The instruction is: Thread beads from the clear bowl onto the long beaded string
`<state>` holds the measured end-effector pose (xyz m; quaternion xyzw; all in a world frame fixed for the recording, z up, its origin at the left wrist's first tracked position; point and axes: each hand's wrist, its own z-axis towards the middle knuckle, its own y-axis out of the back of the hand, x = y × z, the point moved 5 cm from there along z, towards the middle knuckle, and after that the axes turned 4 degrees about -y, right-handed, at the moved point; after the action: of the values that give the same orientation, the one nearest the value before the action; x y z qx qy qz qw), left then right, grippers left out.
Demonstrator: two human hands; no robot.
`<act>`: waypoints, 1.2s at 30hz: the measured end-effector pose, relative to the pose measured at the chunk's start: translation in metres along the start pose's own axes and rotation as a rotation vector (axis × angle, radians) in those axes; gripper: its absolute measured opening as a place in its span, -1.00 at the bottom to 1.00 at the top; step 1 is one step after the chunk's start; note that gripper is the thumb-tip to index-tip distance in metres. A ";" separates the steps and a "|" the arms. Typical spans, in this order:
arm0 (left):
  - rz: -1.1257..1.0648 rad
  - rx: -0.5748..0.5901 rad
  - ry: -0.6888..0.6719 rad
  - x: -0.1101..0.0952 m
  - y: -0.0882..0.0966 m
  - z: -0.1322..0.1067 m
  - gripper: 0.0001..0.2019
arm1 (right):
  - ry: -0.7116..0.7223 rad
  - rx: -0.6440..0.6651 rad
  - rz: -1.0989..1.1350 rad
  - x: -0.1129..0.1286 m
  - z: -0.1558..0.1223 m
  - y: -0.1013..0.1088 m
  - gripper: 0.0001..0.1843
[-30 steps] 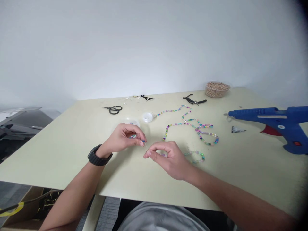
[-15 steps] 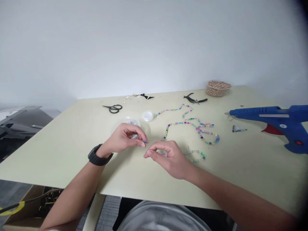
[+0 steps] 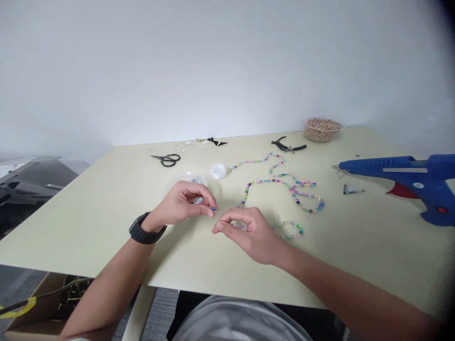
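Noting the left hand (image 3: 179, 203) in a narrow pinch, with a small blue bead (image 3: 213, 208) held at the tips of thumb and forefinger. Any thread through the bead is too fine to make out. A black watch (image 3: 146, 228) sits on that wrist.

Right hand (image 3: 249, 232) lies just right of the left, fingers curled, thumb and forefinger close together over a short bead strand (image 3: 240, 226). Fingers hide part of the strand, so it cannot be told whether this hand grips it. The strand appears to run on past the hand into a loose loop.

Handling estimate: the bead looks light, hard and easily dropped, so fingertips suit it best. The strand looks limp and will likely sag, so it is best held close to its end.

Beyond the left hand, a clear dish (image 3: 196, 180) holds loose beads. Just right of the dish is a spool (image 3: 218, 171). Farther right of the hands, a long bead strand (image 3: 280, 182) snakes across the table (image 3: 88, 227). Scissors (image 3: 167, 160) lie beyond the left hand, and pliers (image 3: 287, 148) and a tub of tan beads (image 3: 322, 130) lie well beyond the right. A blue glue gun (image 3: 401, 173) lies far to the right.
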<state>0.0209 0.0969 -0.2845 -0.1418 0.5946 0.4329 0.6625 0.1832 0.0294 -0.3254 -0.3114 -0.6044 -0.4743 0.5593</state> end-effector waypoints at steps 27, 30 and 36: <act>-0.032 0.103 0.037 0.003 -0.011 -0.001 -0.90 | 0.005 0.022 0.001 0.002 0.000 -0.001 -0.70; 0.020 0.092 0.046 0.005 -0.011 -0.002 -0.87 | -0.016 0.032 0.009 0.001 -0.001 -0.002 -0.69; 0.081 0.078 0.007 0.002 -0.011 -0.001 -0.89 | -0.026 0.040 0.002 -0.001 0.000 -0.002 -0.69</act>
<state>0.0282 0.0911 -0.2904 -0.0932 0.6186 0.4354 0.6473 0.1812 0.0287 -0.3269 -0.3068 -0.6206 -0.4576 0.5580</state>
